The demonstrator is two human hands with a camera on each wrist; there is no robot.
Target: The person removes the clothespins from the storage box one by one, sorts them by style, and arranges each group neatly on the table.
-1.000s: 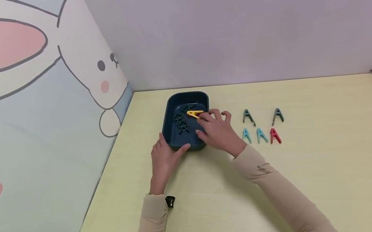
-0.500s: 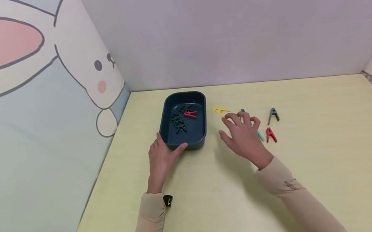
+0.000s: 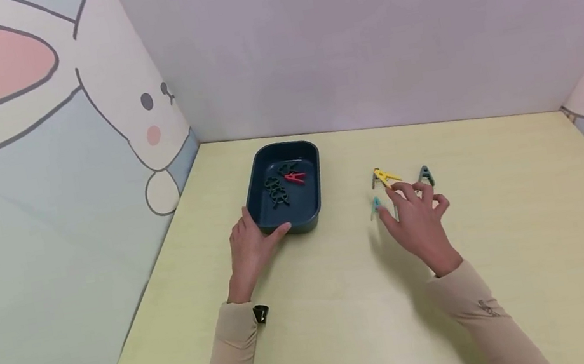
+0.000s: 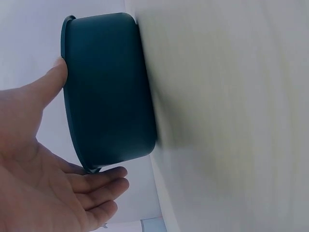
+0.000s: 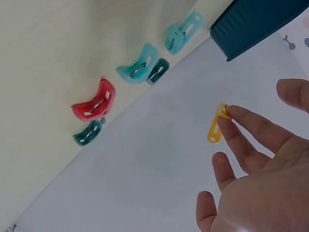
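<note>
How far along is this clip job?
Seemingly done: two light blue clips, two dark green clips and one red clip lie on the table. In hand: a yellow clip, pinched by the right hand. Perhaps left: another red clip and dark green pieces in the bin.

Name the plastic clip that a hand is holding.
The yellow A-shaped plastic clip, held by the right hand: alone in being yellow. Aqua clips, green clips and one red clip rest on the pale table; another red clip lies in the navy tray.
</note>
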